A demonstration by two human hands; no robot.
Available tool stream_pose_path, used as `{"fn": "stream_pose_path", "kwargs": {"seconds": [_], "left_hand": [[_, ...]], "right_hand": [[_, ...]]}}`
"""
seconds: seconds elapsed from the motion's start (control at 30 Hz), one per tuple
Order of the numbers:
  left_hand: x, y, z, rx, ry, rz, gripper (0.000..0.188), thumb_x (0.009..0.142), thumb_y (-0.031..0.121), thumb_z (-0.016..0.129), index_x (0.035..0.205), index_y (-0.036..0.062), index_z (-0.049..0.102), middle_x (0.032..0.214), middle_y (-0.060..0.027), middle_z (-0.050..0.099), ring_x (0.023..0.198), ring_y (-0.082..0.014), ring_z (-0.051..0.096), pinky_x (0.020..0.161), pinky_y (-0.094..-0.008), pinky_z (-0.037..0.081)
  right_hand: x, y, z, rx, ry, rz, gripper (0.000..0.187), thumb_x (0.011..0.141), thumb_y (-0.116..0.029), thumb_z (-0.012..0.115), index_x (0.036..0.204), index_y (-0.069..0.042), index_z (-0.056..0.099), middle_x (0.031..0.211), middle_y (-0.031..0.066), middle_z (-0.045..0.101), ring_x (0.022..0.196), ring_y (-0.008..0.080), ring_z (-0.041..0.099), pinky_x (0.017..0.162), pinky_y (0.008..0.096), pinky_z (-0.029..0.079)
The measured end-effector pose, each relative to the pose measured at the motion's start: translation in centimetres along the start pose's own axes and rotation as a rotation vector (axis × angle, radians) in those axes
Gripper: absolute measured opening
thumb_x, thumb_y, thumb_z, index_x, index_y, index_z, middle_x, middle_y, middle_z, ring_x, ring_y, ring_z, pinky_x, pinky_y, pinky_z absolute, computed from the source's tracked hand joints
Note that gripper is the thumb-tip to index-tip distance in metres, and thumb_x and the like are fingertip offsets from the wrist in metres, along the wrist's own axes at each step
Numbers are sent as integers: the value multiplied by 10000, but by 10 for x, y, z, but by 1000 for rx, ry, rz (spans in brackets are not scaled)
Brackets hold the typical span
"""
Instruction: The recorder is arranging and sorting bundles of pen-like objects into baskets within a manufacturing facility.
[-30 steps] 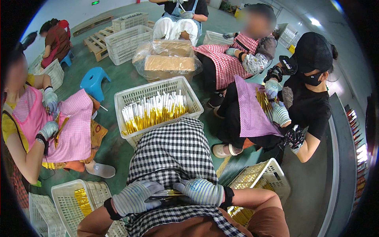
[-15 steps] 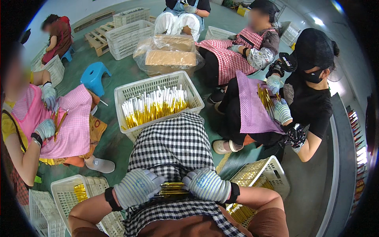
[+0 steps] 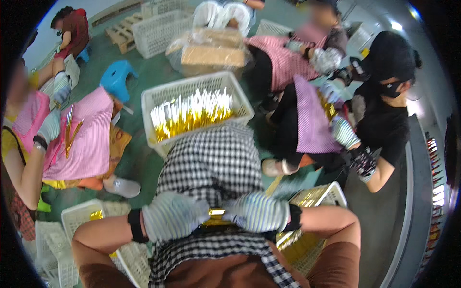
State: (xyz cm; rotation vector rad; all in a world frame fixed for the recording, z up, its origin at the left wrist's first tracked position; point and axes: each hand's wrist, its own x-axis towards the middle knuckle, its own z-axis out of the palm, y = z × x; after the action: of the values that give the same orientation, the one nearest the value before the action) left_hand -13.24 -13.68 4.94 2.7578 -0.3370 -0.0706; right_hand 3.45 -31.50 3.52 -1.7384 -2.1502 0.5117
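My left hand (image 3: 175,217) and my right hand (image 3: 258,212), both in striped knit gloves with black wrist bands, are closed on the two ends of a small bundle of slim shiny gold sticks (image 3: 217,216). The bundle lies crosswise low over my lap, on the black-and-white checked apron (image 3: 206,168). Only its gold middle shows; the gloves cover both ends. Past my knees stands a white plastic crate (image 3: 168,93) holding many slim sticks (image 3: 192,117), gold below and silvery white at the top.
Crates with gold sticks flank me: one at lower right (image 3: 337,193), another at lower left (image 3: 72,218). Co-workers sit close on both sides, some handling similar sticks. Farther off are a blue stool (image 3: 115,79), a plastic-wrapped carton (image 3: 213,56) and a wooden pallet (image 3: 121,37).
My forearms have spread outward and my right hand has shifted slightly right. The bundle looks blurred and less fanned out. The whole view has tilted a little, and the co-workers' hands have moved.
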Motion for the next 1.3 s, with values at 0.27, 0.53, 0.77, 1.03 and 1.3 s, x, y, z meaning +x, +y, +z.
{"fn": "stream_pose_path", "kwargs": {"seconds": [0.27, 0.53, 0.77, 1.03, 1.3], "left_hand": [[-31, -4, 9, -662, -98, -295, 286, 895, 273, 474, 1023, 50, 602, 839, -155, 621, 763, -344, 602, 683, -406, 478], [-38, 13, 18, 83, 51, -56, 127, 756, 198, 614, 768, 108, 524, 607, -62, 509, 466, -236, 514, 391, -390, 369], [-51, -36, -34, -502, 139, -631, 219, 830, 253, 587, 859, 38, 552, 734, -43, 512, 682, -158, 498, 624, -289, 407], [-66, -36, 32, -335, 153, -422, 242, 783, 209, 634, 924, 19, 578, 783, -117, 579, 735, -229, 587, 643, -324, 442], [-60, -26, 28, -357, 53, -311, 208, 785, 186, 613, 939, 52, 570, 843, -114, 570, 782, -290, 580, 665, -372, 447]], "right_hand": [[12, -11, 7, -479, 88, -231, 243, 754, -188, 496, 928, -22, 530, 644, 59, 522, 454, 155, 511, 335, 324, 353], [11, -12, 27, 774, -83, 81, 213, 858, -206, 560, 945, -16, 602, 735, 188, 613, 704, 371, 597, 634, 412, 477], [-31, 15, 8, -304, 116, 406, 100, 819, -134, 552, 807, -35, 544, 577, 106, 532, 507, 275, 551, 471, 370, 438], [14, 12, 48, -329, 155, 210, 124, 827, -199, 530, 892, -93, 542, 685, 82, 553, 561, 259, 563, 500, 367, 442], [2, 5, 43, -131, 126, 123, 177, 754, -177, 555, 897, -77, 587, 822, 57, 550, 764, 221, 549, 631, 357, 440]]}}
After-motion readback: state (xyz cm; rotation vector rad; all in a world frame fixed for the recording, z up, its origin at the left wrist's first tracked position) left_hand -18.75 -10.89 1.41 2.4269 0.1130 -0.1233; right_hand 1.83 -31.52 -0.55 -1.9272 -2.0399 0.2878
